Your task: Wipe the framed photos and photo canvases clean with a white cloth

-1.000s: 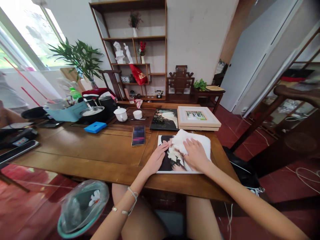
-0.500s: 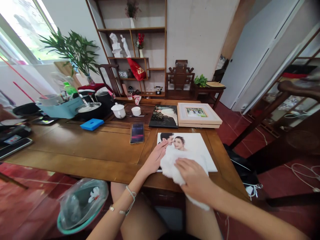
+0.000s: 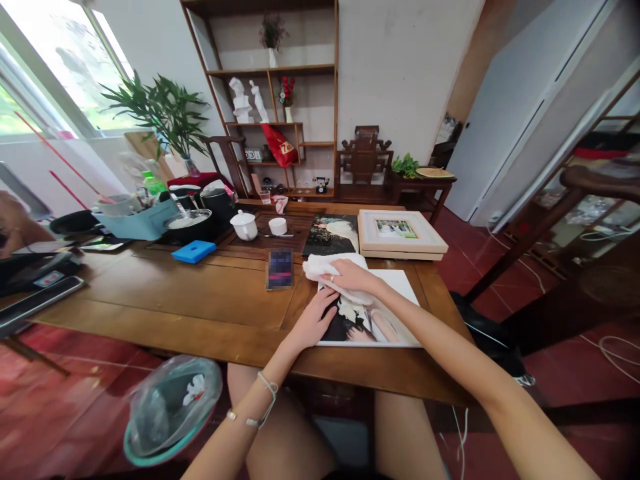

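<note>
We're sitting at the wooden table, working at its near right corner. The left half is mostly bare wood, and the clutter is sitting along the far side.

The photo print is lying flat in front of us. Its near edge is running close to the table's near edge, and its right edge is near the table's right edge, so there's little margin on either side.

The framed picture and the dark print are lying just beyond it, with neither hand touching them.

We're pressing the left hand flat on the print's left edge. The fingers are spread and it's pinning the print, gripping nothing.

We're curling the right hand over the white cloth, bunching it and pressing it down on the print's far-left corner.

Progress, as a judgement: the cloth is covering only that corner, while the near and right areas are lying bare. We're seeing no visible difference between wiped and unwiped surface, so we can't tell how much is done.

Room to move:
- **Right and towards us:** we're seeing open strokes across the print.
- **Left:** the phone is sitting just beside the cloth.
- **Far side:** the dark print is lying just past the cloth.
- **Below:** the bin is standing under the near edge, to our left.
</note>
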`<state>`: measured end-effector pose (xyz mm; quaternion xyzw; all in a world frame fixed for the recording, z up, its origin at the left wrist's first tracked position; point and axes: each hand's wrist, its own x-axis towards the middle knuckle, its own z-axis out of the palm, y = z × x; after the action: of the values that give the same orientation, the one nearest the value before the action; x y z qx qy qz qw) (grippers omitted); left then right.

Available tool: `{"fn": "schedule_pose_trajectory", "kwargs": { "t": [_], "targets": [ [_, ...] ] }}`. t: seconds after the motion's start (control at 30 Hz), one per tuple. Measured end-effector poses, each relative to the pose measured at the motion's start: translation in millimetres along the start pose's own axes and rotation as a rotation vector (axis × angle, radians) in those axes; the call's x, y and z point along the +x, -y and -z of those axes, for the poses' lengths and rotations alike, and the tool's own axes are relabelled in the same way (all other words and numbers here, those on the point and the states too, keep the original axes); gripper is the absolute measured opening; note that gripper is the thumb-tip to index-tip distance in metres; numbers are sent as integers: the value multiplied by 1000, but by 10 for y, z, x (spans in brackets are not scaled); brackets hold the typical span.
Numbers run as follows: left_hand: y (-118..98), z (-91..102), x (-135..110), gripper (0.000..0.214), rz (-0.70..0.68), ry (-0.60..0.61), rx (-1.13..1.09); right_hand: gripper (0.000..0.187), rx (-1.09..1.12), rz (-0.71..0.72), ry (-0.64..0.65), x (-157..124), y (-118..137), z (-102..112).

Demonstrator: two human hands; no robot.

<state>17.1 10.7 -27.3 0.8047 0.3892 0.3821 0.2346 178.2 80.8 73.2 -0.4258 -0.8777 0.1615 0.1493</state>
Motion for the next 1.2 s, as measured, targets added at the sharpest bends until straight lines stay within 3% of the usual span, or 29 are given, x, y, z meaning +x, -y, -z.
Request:
{"fn": "schedule_pose_trajectory", "kwargs": {
  "t": [0.13, 0.4, 0.5, 0.67, 0.73, 0.8, 1.03, 1.13, 1.2],
  "targets": [
    [-22, 9, -1, 39, -3, 2, -7, 32, -3, 18, -56, -156, -114, -61],
    [-60, -7, 5, 42, -30, 0, -21, 41, -105, -173, -291, -1076, -806, 67],
    [-58, -6, 7, 42, -22, 3, -13, 48, -180, -168, -314, -1392, -672, -25],
    [-50, 6, 5, 41, -44, -9, -37, 71, -228, 121, -119, -1766, 17, -305],
    [-51, 11, 7, 40, -51, -1, -53, 74, -193, 164, -84, -1759, 160, -349],
    [-53, 14, 9, 39, -52, 5, -63, 69, -177, 133, -108, -1631, 124, -335],
    [-50, 17, 9, 41, -23, 10, -22, 46, -246, -94, -213, -956, -720, -8],
    [-52, 18, 10, 41, -19, 16, -11, 45, -289, -159, -230, -995, -907, 110],
    [-60, 15, 11, 41, -18, 13, -9, 43, -319, -187, -226, -1154, -858, 124]
  ]
}}
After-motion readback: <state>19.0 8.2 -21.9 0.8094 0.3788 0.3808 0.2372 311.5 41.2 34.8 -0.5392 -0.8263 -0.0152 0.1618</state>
